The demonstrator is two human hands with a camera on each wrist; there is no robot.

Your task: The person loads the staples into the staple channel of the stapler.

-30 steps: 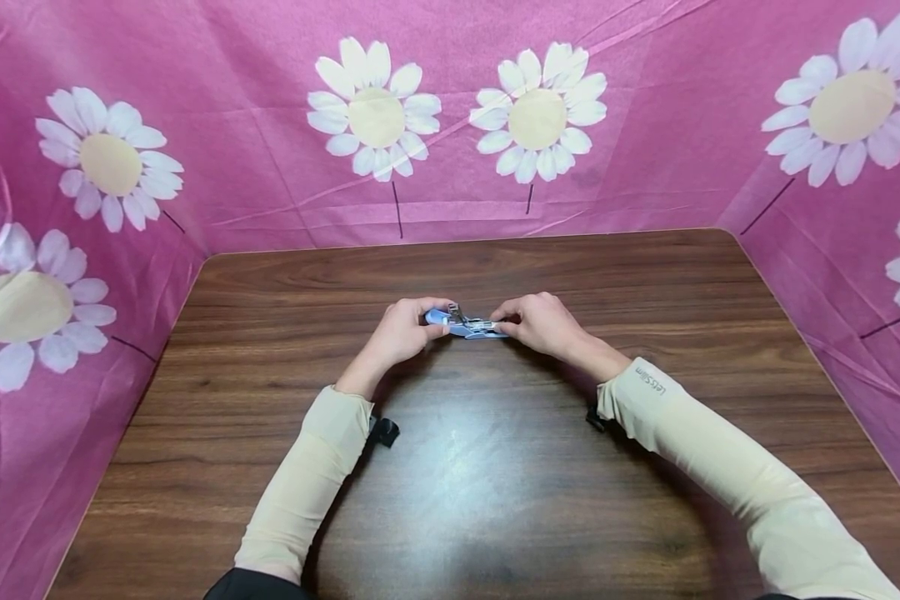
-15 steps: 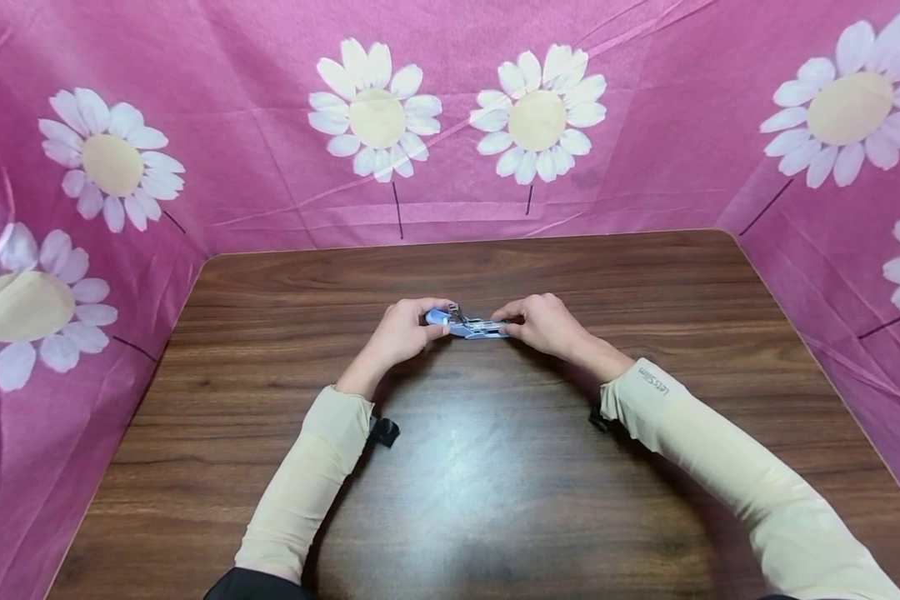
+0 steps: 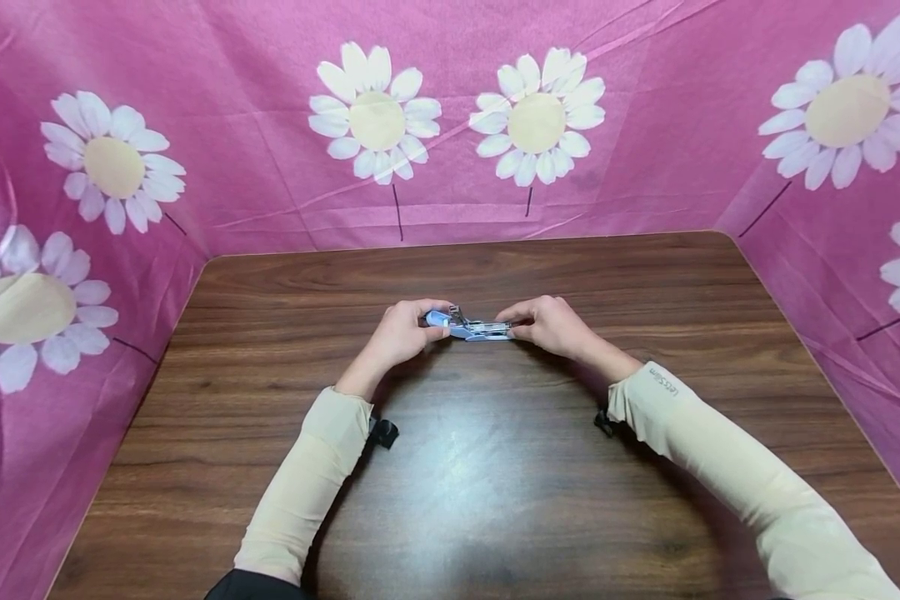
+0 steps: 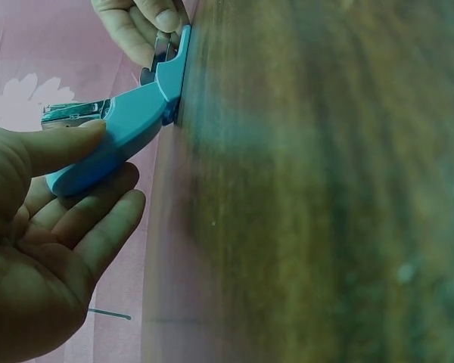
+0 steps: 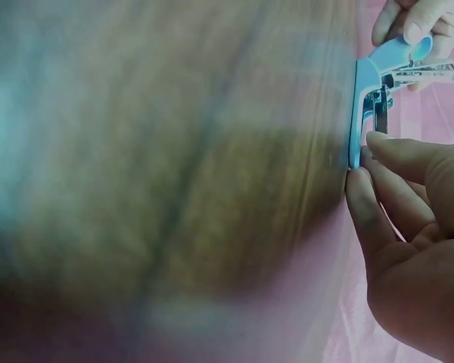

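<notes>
A light-blue stapler (image 3: 459, 330), its top swung open, lies toward the far side of the wooden table. My left hand (image 3: 401, 332) grips its raised blue handle (image 4: 132, 121) at the left end, thumb on the side and fingers beneath. A metal part (image 4: 76, 112) sticks up from the opened top. At the other end, the fingertips of my right hand (image 3: 553, 325) pinch the tip of the metal staple channel (image 5: 381, 110), by the end of the blue base (image 5: 355, 144). Whether staples lie inside is too small to tell.
The brown wood-grain table (image 3: 450, 467) spreads around both hands. A pink cloth (image 3: 255, 150) printed with white daisies hangs along the back and both sides. Black straps (image 3: 383, 432) with cameras sit under the cuffs.
My right hand has shifted slightly to the right along the stapler, baring more of its right end. The left hand and the stapler stay about where they were.
</notes>
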